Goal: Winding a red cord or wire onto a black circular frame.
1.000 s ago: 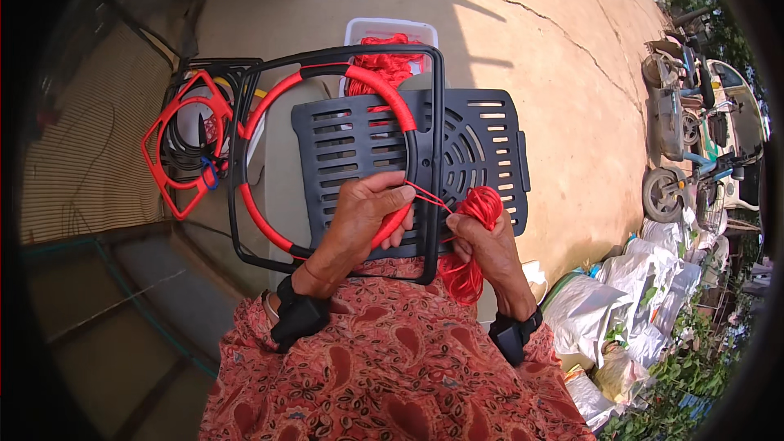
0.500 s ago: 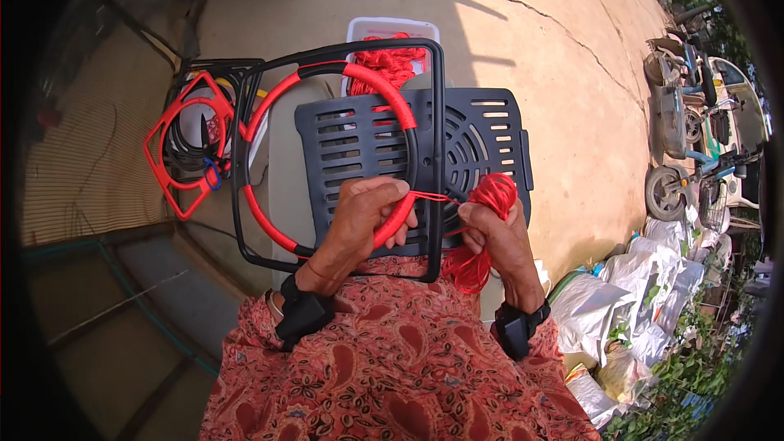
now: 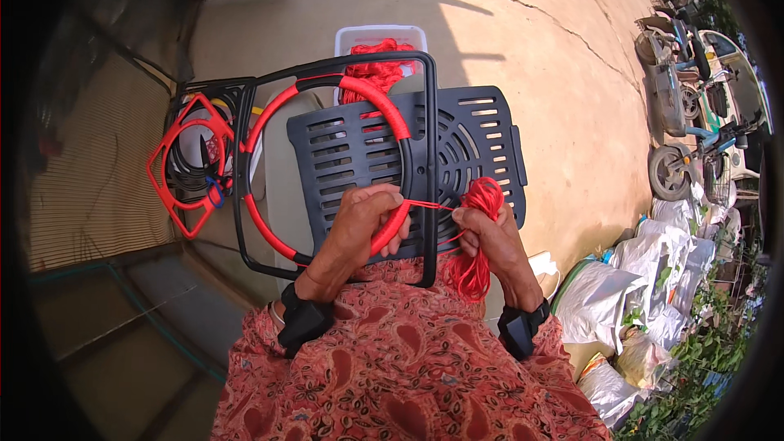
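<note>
The left hand (image 3: 363, 224) is clenched around the lower right arc of a hoop (image 3: 269, 118) wrapped in red cord, with the fingers curled over the wrapped section. The right hand (image 3: 490, 241) grasps a bundle of red cord (image 3: 482, 196), which rises above the fingers and hangs below the palm toward the lap. A single taut strand (image 3: 433, 206) runs between the two hands, from the hoop to the bundle. The hoop sits inside a black square frame with rounded corners (image 3: 429, 114), whose right bar passes between the hands. Both lie over a black slatted plastic panel (image 3: 482, 143) just beyond the hands. Beyond the frame, a white tub (image 3: 359, 33) holds more red cord. To the left, a red wrapped frame (image 3: 175, 167) rests on a stack of black frames. Filled white sacks (image 3: 604, 294) lie to the right on the concrete ground (image 3: 539, 49).
</note>
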The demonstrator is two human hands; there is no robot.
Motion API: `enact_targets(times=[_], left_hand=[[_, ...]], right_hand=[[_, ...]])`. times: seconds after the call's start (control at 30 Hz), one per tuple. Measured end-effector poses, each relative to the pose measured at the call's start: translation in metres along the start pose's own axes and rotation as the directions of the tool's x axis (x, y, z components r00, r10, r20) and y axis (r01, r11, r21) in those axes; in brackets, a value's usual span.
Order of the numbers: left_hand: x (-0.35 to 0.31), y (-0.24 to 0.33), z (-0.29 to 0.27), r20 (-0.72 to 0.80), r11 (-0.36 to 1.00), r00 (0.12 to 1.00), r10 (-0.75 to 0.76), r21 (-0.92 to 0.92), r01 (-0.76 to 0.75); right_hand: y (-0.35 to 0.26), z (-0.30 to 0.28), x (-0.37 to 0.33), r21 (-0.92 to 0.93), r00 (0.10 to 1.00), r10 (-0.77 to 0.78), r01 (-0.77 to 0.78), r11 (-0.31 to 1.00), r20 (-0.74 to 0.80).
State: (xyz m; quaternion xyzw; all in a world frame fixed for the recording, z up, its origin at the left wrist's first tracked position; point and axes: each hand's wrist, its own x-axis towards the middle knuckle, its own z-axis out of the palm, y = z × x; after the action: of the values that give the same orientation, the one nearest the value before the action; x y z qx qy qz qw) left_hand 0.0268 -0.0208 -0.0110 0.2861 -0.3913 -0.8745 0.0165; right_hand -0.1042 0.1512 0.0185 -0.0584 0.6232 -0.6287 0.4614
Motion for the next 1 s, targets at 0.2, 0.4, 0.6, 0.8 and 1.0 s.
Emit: enact_targets(times=[0.2, 0.4, 0.6, 0.8, 1.0], left_hand=[[-0.002, 0.010, 0.010, -0.001, 0.997, 0.998, -0.069, 0.036, 0.069], [0.007, 0.005, 0.012, 0.028, 0.998, 0.999, -0.030, 0.049, 0.029], [0.005, 0.000, 0.013, 0.013, 0.998, 0.999, 0.030, 0.058, -0.031], [0.005, -0.001, 0.014, -0.029, 0.998, 0.999, 0.045, 0.051, -0.044], [-0.002, 0.007, 0.022, -0.065, 0.998, 0.996, 0.059, 0.002, -0.059]], right_hand=[[0.000, 0.000, 0.003, -0.046, 1.000, 0.029, -0.029, 0.999, 0.003], [-0.005, -0.008, 0.001, 0.148, 0.996, 0.087, -0.086, 0.985, 0.003], [-0.018, 0.011, -0.011, 0.177, 0.996, 0.064, -0.074, 0.981, 0.064], [-0.017, 0.008, -0.005, 0.170, 0.997, 0.052, -0.043, 0.984, -0.049], [-0.001, 0.001, 0.003, 0.091, 0.998, 0.031, -0.026, 0.996, -0.055]])
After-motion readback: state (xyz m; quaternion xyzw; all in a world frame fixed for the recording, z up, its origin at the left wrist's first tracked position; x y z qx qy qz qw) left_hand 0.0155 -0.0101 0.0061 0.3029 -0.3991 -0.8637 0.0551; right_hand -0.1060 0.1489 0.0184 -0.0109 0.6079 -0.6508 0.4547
